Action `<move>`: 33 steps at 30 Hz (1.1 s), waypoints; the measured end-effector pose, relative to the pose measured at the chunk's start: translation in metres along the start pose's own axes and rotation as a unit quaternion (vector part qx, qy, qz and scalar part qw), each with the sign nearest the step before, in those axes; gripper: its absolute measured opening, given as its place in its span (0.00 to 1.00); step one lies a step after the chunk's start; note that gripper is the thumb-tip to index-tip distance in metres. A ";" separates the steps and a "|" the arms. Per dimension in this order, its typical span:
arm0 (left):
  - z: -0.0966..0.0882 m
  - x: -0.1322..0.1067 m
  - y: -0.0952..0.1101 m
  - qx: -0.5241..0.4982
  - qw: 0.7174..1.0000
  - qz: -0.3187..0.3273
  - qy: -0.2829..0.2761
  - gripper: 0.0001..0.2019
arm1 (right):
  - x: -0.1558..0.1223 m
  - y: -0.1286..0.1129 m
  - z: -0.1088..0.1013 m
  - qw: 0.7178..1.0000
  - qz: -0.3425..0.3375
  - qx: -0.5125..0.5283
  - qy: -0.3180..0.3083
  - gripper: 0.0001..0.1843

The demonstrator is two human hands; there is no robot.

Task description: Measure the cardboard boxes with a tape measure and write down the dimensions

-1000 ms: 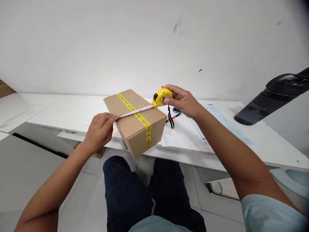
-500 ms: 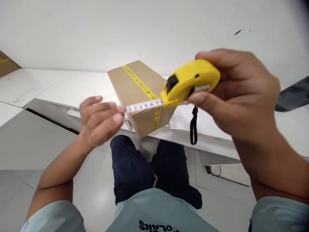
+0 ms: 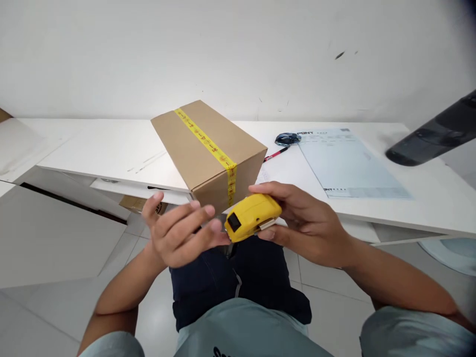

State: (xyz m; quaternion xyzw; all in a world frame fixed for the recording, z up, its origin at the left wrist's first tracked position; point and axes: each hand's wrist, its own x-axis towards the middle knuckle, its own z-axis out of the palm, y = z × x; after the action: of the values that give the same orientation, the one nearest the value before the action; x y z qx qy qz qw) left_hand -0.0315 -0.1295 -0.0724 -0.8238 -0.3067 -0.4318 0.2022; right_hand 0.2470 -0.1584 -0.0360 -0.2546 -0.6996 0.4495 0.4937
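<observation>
A yellow tape measure [image 3: 255, 215] with a black button is gripped in my right hand [image 3: 312, 223], fingers on its far side and thumb on its near side. No blade shows outside the case. At its front end, my left hand [image 3: 182, 233] has thumb and a finger against the mouth; its other fingers are loosely spread. The blade end is hidden there. Just behind the hands, a brown cardboard box [image 3: 208, 144], sealed with yellow printed tape, sits tilted in view at the edge of the white table [image 3: 107, 148].
To the right lie a printed sheet [image 3: 349, 163], a red pen [image 3: 275, 154] and a dark shiny object [image 3: 288, 139]. A black cylindrical object [image 3: 431, 134] stands at the far right. Under the table at left is another small box [image 3: 132, 203]. A white wall [image 3: 238, 49] rises behind.
The blade stretched between my hands has gone back into the case. My right hand came down and left with the tape measure, and my left hand moved right to meet it.
</observation>
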 end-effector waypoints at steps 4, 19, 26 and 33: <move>0.015 0.032 -0.012 0.030 0.998 0.053 0.032 0.48 | -0.014 0.027 -0.010 0.994 0.067 0.084 -0.012 0.39; 0.055 -0.012 -0.101 -0.095 0.970 -0.144 0.169 0.36 | -0.030 0.091 -0.021 0.936 0.281 0.168 0.131 0.42; 0.066 -0.068 -0.104 -0.149 0.906 -0.346 0.194 0.44 | -0.012 0.082 -0.032 0.921 0.257 0.142 0.255 0.51; 0.094 -0.103 -0.081 -0.190 0.849 -0.441 0.221 0.38 | 0.070 0.061 -0.022 0.947 0.181 0.107 0.244 0.30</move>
State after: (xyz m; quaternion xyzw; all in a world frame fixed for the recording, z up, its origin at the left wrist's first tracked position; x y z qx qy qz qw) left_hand -0.0763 -0.0481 -0.2046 -0.5068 -0.4967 -0.6964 -0.1075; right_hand 0.2355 -0.0661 -0.0550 -0.4244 -0.4478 0.5276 0.5840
